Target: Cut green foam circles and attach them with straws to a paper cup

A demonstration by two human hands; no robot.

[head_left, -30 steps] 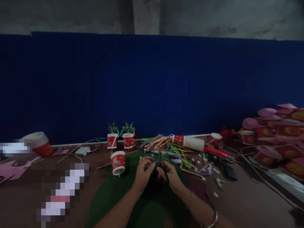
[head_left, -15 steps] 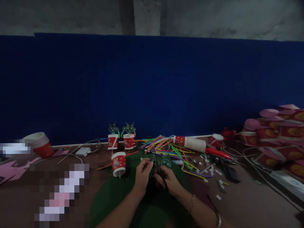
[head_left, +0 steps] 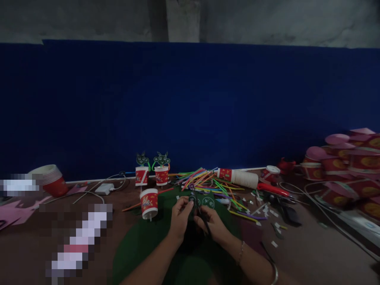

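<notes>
Pinched between thumb and fingers of my left hand [head_left: 181, 215] is a small dark green paper piece [head_left: 192, 196] with pale line drawing. My right hand [head_left: 213, 221] grips a pair of dark scissors [head_left: 196, 208], their blades pointing up beside that piece. Whether the blades touch the paper is too dark to tell. Just beyond my hands lies dark green paper [head_left: 208, 201] printed with a round pale figure. Left of my left hand, a red patterned paper cup [head_left: 149, 204] stands upside down with a short straw end showing.
Two red cups [head_left: 141, 176] with green paper animal figures stand at the back. Coloured straws [head_left: 202, 180] lie in a pile beside stacked cups [head_left: 237, 178]. A red-handled tool [head_left: 274, 190], paper scraps and white cables lie to the right. Pink-and-red cup crafts [head_left: 341, 170] crowd the far right.
Hands and scissors stay in nearly the same place, with the scissors tilted slightly differently. The whole view has shifted very slightly.
</notes>
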